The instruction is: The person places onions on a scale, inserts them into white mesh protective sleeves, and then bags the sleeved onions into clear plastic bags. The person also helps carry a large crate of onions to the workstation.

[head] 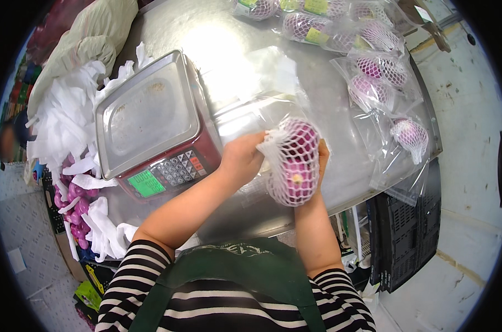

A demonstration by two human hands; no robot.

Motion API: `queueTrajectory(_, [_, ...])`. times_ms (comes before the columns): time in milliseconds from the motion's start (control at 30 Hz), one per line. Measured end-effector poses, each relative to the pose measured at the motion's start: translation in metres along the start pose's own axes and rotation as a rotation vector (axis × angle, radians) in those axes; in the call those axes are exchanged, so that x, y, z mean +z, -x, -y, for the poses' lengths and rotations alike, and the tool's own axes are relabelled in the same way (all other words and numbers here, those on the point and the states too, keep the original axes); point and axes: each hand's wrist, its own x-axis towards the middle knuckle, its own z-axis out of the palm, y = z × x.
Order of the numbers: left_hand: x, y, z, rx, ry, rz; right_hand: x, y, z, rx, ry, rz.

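Note:
Two red onions [298,159] in white foam netting are held up over the steel table. My left hand [244,157] pinches the gathered edge of the netting [271,143] on their left side. Behind and to the right of the onions, my right hand [323,162] supports them, its fingers mostly hidden. A clear plastic bag [275,79] lies on the table just beyond the onions. To the left stands a red digital scale [178,166] with a bare steel pan [149,116] and a lit green display [146,182].
Bagged onions in netting [373,79] lie along the table's right side, more [309,25] at the far edge. White foam net sleeves [64,112] and loose red onions [78,203] are at left. Black crates [404,240] stand below right. Someone's head [6,143] shows far left.

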Motion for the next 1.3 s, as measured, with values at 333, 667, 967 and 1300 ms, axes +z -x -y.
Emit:
queueTrajectory(333, [-0.022,0.002,-0.047,0.357,-0.037,0.103,-0.022,-0.026,0.029,-0.234,0.209,-0.031])
queueTrajectory(667, [-0.026,0.015,-0.043,0.49,-0.216,0.075,0.003,-0.023,0.026,-0.299,0.13,-0.114])
queueTrajectory(967, [-0.038,0.019,-0.09,0.131,-0.382,0.629,0.041,-0.045,-0.002,-0.391,-0.062,-0.043])
queueTrajectory(1300, [-0.018,0.079,-0.035,0.246,0.268,0.016,0.112,-0.136,-0.02,-0.396,0.073,0.061])
